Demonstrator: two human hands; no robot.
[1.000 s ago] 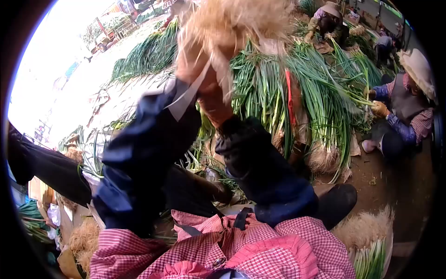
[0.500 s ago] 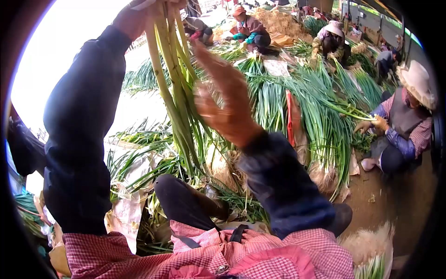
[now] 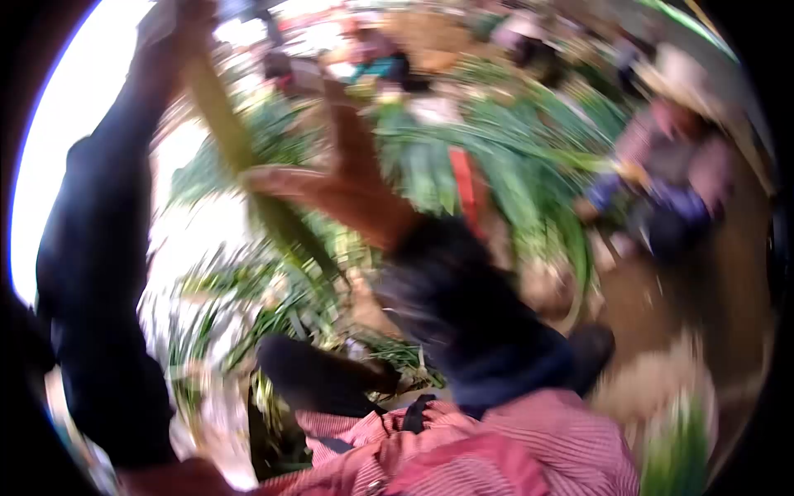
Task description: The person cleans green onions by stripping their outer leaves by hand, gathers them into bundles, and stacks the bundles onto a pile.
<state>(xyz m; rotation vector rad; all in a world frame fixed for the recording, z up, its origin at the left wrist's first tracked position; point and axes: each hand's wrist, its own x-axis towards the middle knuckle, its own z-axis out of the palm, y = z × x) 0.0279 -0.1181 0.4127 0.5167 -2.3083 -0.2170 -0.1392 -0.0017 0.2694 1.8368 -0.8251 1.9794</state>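
- Up high, the left hand has swung outward, blurred fingers closed round green stalks.
- The right hand stays spread open, so the left apparently bears them.

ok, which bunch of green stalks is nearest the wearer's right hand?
The yellow-green bunch hanging from the left hand. It slants close past the right hand; the leafy spread around the red strip lies farther off.

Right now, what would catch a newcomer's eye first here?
Probably the long green stalk hanging from the raised left hand at upper left, with the right hand spread beside it. Next, the red strip among the green onions at center, then the worker in a pale hat at right.
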